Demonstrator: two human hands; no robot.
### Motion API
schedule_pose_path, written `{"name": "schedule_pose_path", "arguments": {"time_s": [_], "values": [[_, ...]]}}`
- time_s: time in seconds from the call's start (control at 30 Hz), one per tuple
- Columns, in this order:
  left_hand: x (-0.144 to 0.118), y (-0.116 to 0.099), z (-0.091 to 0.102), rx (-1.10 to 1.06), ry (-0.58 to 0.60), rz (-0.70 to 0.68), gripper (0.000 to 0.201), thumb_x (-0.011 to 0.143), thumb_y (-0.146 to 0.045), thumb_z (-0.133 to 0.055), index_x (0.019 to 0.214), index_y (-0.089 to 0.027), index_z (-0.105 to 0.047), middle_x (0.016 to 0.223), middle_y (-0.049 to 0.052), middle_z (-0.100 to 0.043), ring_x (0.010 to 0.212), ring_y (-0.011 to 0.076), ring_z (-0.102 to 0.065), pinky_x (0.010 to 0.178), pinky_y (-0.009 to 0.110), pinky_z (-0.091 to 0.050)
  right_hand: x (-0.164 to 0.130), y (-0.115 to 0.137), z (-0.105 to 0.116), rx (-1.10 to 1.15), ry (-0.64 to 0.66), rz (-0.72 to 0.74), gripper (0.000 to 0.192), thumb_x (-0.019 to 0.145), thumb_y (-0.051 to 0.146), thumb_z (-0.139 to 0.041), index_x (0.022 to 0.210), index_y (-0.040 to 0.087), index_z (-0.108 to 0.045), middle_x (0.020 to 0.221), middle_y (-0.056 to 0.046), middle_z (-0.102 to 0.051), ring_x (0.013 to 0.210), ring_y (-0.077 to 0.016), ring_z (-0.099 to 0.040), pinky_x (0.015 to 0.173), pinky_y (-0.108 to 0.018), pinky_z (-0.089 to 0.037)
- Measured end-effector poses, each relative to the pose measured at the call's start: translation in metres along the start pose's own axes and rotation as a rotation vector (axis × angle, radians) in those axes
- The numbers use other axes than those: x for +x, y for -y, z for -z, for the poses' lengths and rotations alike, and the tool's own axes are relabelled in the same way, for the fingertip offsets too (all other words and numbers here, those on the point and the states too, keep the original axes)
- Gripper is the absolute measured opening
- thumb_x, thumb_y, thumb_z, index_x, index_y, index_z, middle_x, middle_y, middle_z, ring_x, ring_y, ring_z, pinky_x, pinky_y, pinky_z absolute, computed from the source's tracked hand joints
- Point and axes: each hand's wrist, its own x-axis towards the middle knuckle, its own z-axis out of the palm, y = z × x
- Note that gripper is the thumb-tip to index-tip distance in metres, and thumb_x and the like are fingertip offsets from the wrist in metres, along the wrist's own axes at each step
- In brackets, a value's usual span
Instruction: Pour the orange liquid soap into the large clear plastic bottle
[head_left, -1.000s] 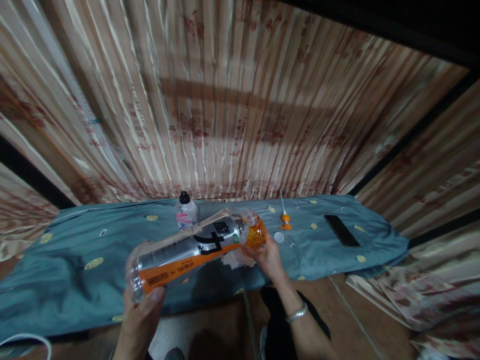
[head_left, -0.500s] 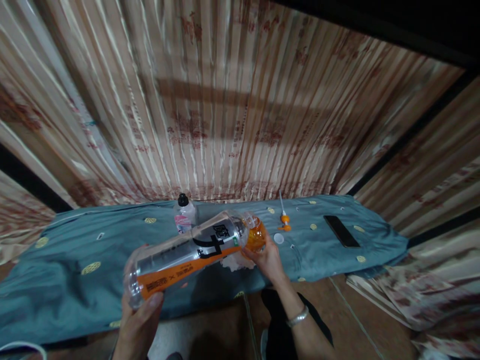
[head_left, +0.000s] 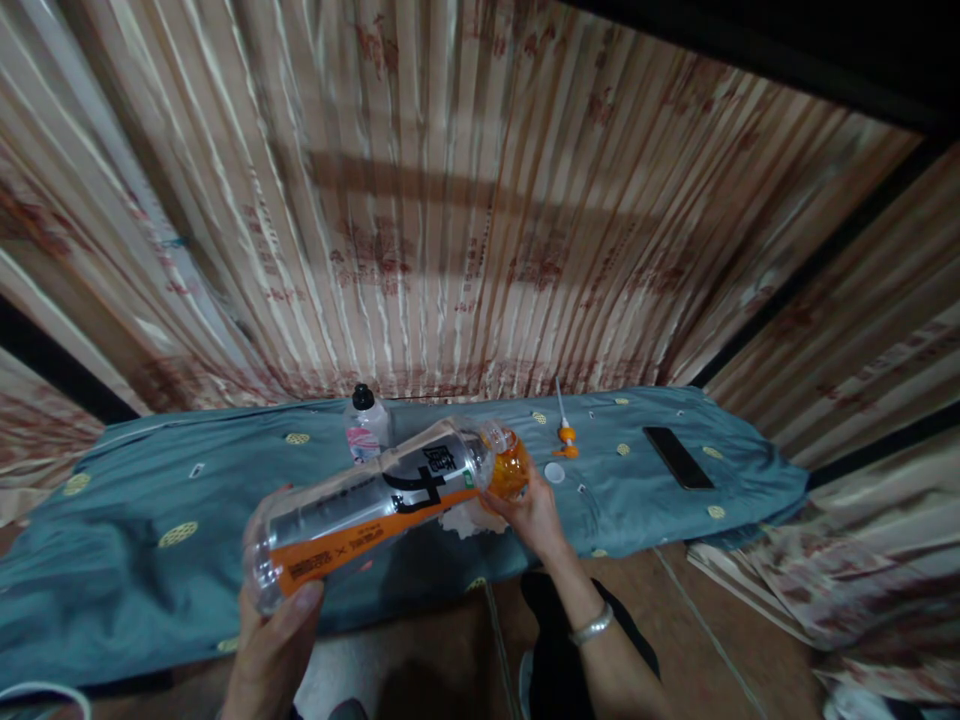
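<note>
A person's two bare hands worked over a long surface draped in a teal cloth (head_left: 135,510) dotted with small gold medallions, in front of a pleated beige and red curtain (head_left: 450,200). The left hand (head_left: 271,640), near and left of centre, was wrapped around the base of a large clear plastic bottle (head_left: 367,505) with an orange and black label. The bottle lay tipped almost on its side, its neck pointing right and away. The right hand (head_left: 531,510), with a silver bracelet (head_left: 591,626) on the wrist, was curled around a small orange container (head_left: 510,468) held right at the bottle's mouth. Under it lay a crumpled white tissue (head_left: 465,518). Farther back stood a small bottle (head_left: 366,430) with a black cap. To the right lay a white cap (head_left: 554,473), an orange pump nozzle (head_left: 564,432) and, well apart, a dark phone (head_left: 677,457).
</note>
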Motion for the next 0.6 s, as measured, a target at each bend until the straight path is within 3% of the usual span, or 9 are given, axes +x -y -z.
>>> {"name": "schedule_pose_path", "arguments": {"time_s": [0.23,0.4,0.5,0.6], "values": [[-0.0014,-0.0011,-0.0013,0.003,-0.001,0.008,0.086,0.055,-0.045,-0.094,0.136,-0.035,-0.065,0.133,0.002,-0.068,0.124,0.0289,-0.061,0.093,0.032,-0.059,0.0,-0.0033,-0.0012,-0.003,0.008,-0.001,0.068,0.075,0.046,-0.081,0.136,0.021,-0.062,0.122,-0.013,-0.077,0.11,-0.0337,-0.074,0.099,-0.05,-0.059],[-0.0001,0.0002,-0.0006,-0.008,0.015,-0.016,0.083,0.057,-0.044,-0.094,0.134,-0.034,-0.066,0.13,0.002,-0.07,0.122,0.0272,-0.061,0.097,0.03,-0.056,-0.0002,-0.0028,-0.0012,0.008,-0.009,0.009,0.066,0.073,0.043,-0.081,0.133,0.019,-0.064,0.12,-0.014,-0.077,0.11,-0.0345,-0.075,0.099,-0.051,-0.059],[0.0007,0.0011,-0.0002,-0.02,-0.001,-0.01,0.088,0.052,-0.044,-0.096,0.135,-0.035,-0.066,0.128,0.002,-0.069,0.121,0.0281,-0.061,0.087,0.028,-0.059,-0.0001,0.0001,-0.0004,0.005,0.006,0.005,0.063,0.075,0.044,-0.079,0.132,0.021,-0.064,0.122,-0.013,-0.077,0.108,-0.0337,-0.075,0.098,-0.051,-0.059],[0.0007,0.0002,-0.0006,-0.008,-0.007,0.002,0.091,0.05,-0.043,-0.095,0.136,-0.035,-0.065,0.128,0.003,-0.068,0.106,0.0275,-0.064,0.069,0.03,-0.063,0.0002,0.002,0.0002,0.005,0.018,-0.012,0.065,0.074,0.047,-0.08,0.132,0.021,-0.065,0.118,-0.013,-0.078,0.107,-0.0339,-0.075,0.097,-0.05,-0.06]]}}
